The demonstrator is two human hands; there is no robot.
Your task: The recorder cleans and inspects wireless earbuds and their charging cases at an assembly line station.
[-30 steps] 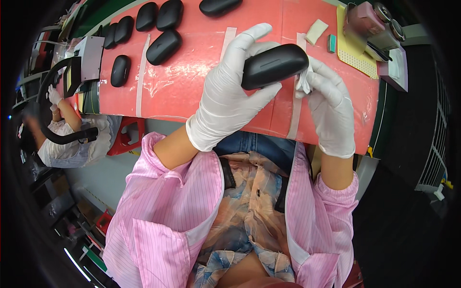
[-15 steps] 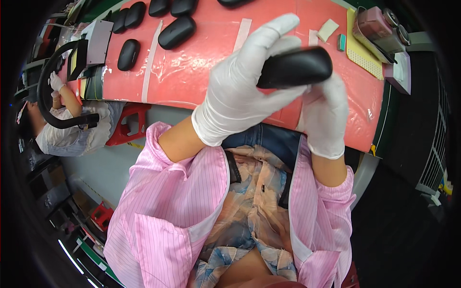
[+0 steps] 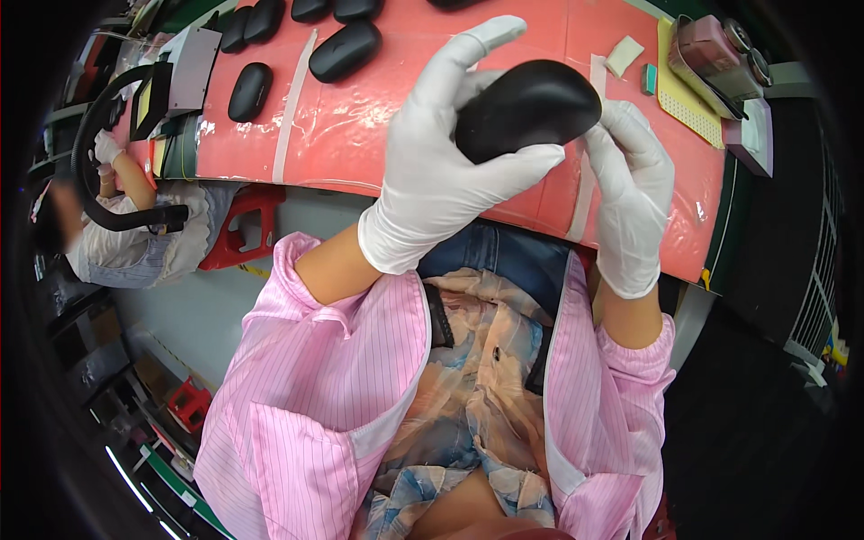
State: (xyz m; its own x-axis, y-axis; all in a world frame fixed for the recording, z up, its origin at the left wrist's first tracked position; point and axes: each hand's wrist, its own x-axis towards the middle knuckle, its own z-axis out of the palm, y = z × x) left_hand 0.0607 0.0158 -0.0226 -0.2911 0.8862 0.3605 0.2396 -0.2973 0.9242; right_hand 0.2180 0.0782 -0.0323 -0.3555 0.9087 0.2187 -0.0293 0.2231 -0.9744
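A smooth black oval case (image 3: pixel 531 110) with rounded ends is raised over the work table. My left hand (image 3: pixel 436 166), in a white glove, grips its left part, thumb along the near side and forefinger stretched out past the far side. At the case's right end is my right hand (image 3: pixel 634 189), also gloved in white. Its fingers are bent and drawn together, their tips against the edge of the case. Whether anything small sits between those fingertips is hidden. Several similar black cases lie toward the far left of the table, among them a lone case (image 3: pixel 250 92) and a larger-looking case (image 3: pixel 346 51).
Pink sheeting (image 3: pixel 360 135) under clear film covers the table. At the right are a white pad (image 3: pixel 624 56), a small green block (image 3: pixel 648 79), a yellow perforated mat (image 3: pixel 688 103) and a container (image 3: pixel 711 54). A black bent tube (image 3: pixel 81 162) and another person (image 3: pixel 144 234) are at left.
The case has turned, showing more of its broad face, and shifted slightly left. My right hand has moved from beneath it to its right end.
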